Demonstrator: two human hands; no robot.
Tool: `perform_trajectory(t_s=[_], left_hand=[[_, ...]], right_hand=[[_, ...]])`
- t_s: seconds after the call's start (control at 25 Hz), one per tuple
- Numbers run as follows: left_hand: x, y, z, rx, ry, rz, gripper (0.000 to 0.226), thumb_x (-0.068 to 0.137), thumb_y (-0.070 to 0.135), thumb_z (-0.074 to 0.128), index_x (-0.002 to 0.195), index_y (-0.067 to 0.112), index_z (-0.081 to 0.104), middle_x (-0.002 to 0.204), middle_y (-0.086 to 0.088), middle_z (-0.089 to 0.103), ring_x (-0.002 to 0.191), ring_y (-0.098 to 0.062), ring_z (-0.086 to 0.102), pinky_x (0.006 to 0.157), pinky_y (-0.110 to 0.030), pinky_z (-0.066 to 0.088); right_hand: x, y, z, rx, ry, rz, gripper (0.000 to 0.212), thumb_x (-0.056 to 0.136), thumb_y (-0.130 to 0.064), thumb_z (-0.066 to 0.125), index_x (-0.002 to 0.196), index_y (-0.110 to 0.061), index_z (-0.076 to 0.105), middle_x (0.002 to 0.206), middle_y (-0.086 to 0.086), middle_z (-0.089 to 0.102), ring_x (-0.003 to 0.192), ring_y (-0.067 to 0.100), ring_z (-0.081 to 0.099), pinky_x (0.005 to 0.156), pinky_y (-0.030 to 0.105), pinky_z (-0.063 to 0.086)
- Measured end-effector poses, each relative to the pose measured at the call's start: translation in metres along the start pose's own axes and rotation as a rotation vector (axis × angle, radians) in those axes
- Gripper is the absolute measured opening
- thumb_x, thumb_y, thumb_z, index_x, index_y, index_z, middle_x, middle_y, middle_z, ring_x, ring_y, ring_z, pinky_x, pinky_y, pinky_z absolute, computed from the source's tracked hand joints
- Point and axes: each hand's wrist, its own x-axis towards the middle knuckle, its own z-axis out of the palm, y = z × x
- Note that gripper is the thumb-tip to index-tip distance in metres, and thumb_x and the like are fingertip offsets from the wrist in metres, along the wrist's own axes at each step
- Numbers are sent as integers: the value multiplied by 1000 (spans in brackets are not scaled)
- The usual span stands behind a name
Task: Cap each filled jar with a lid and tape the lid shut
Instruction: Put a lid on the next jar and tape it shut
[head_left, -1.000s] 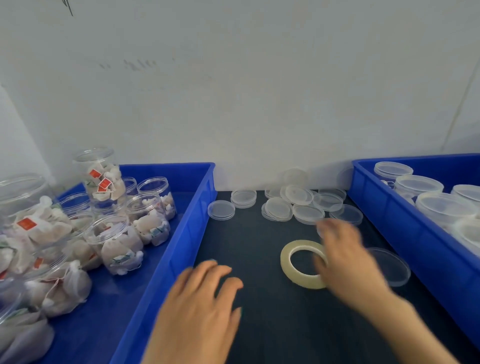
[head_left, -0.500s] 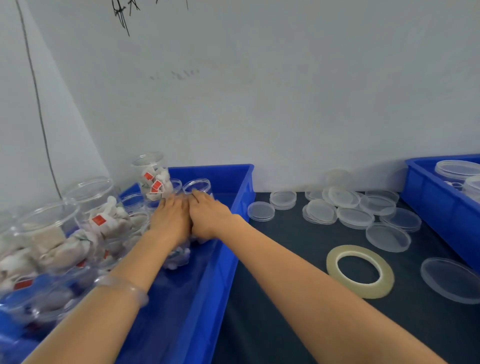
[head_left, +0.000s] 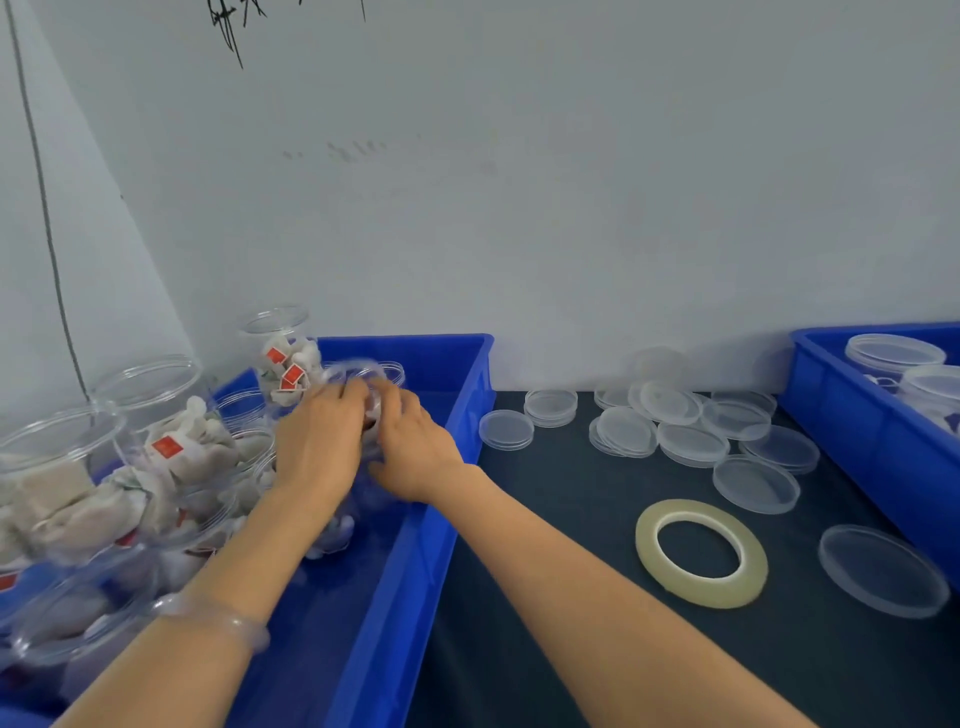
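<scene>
Inspector: Hands first. What is their condition?

Assessor: Both are inside the left bin, which stands at the bench's left edge. The left hand and right hand have their fingers curled round one clear jar, one on each side near its rim. It sits towards the bin's far end. Motion blur hides the exact finger placement. The jar holds white pouches, and no lid shows on it.

Inspector: What do you recommend for the lift?

Assessor: In my judgement, keep it upright and raise it straight up. The neighbouring jars crowd it on the left, and a tilt could spill pouches. Then carry it over the bin's right wall to bare bench top.

Inspector: And the surroundings?

Assessor: A clear bracelet sits on the left wrist. The tape roll lies flat right of mid-bench. A single lid lies beside the right bin, at the bench's right edge. More loose lids, some stacked, lie along the back edge. The right bin holds capped jars.

Inspector: Any obstructions?

Assessor: Only the bin wall and the packed jars. The tape and lids lie well apart from the likely path.
</scene>
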Motion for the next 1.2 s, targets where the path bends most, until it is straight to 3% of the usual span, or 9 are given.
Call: perform_trajectory(t_s=[0.16, 0.28, 0.44, 0.6, 0.72, 0.8, 0.92, 1.04, 1.2], left_hand=[[-13, 26, -64, -209, 222, 91, 15, 93, 10, 57, 107, 8, 63, 100, -9, 65, 96, -25, 59, 68, -33, 43], [-51, 56, -96, -412, 426, 224, 10, 84, 9, 62, 91, 11, 68, 85, -6, 66, 82, -27, 63, 58, -38, 53], [-99, 103, -91, -611, 330, 319, 17, 74, 10, 77, 83, 21, 69, 76, 6, 64, 74, -18, 64, 44, -35, 52], [-125, 139, -47, -715, 103, 343, 21, 73, 17, 83, 86, 27, 69, 80, 12, 62, 77, -6, 62, 46, -28, 53], [-113, 147, -13, -932, 98, 302, 23, 90, 19, 66, 109, 32, 61, 108, 16, 58, 102, 2, 55, 76, -19, 53], [-90, 150, 12, -1112, 191, 83, 28, 95, 9, 56, 120, 22, 57, 119, 10, 56, 111, -3, 54, 89, -20, 49], [-42, 160, 59, -942, -46, -121, 44, 99, 1, 49, 142, 8, 42, 145, -9, 45, 133, -22, 45, 106, -33, 42], [-4, 173, 100, -592, -441, 67, 69, 101, 11, 47, 157, 6, 7, 166, -13, 5, 153, -28, 3, 123, -39, 15], [9, 176, 129, -365, -533, 203, 70, 106, 30, 37, 157, 7, -4, 166, -10, -9, 153, -25, -10, 124, -38, -1]], right_hand=[[-31, -13, -17, 341, 385, -116, 96, 82, -21, 75, 154, -17, 12, 156, 11, 27, 133, 26, 45, 92, 40, 52], [-75, -10, -35, 455, 558, -83, 83, 77, -48, 60, 143, -44, 9, 138, 8, 52, 107, 11, 61, 77, 11, 44], [-154, 26, -35, 452, 631, 51, 79, 73, -53, 64, 130, -67, 11, 134, -12, 54, 99, -4, 63, 73, 5, 45], [-199, 77, -23, 404, 560, 173, 106, 72, -36, 80, 145, -46, 5, 137, -32, 40, 125, -4, 49, 94, 9, 41], [-197, 102, -26, 391, 575, 210, 102, 66, -33, 86, 147, -31, 24, 138, -16, 39, 131, 1, 43, 102, 17, 41], [-192, 112, -28, 414, 582, 212, 101, 63, -35, 87, 146, -25, 32, 135, -12, 40, 130, 4, 44, 106, 26, 42], [-190, 118, -31, 450, 522, 193, 105, 58, -46, 84, 144, -43, 25, 134, -11, 45, 128, 3, 48, 105, 25, 44], [-190, 123, -32, 481, 486, 192, 107, 58, -46, 87, 141, -55, 20, 132, -15, 48, 126, 2, 50, 100, 15, 43], [-190, 130, -31, 473, 460, 178, 109, 60, -43, 88, 144, -50, 20, 135, -15, 47, 128, 5, 48, 102, 19, 44]])
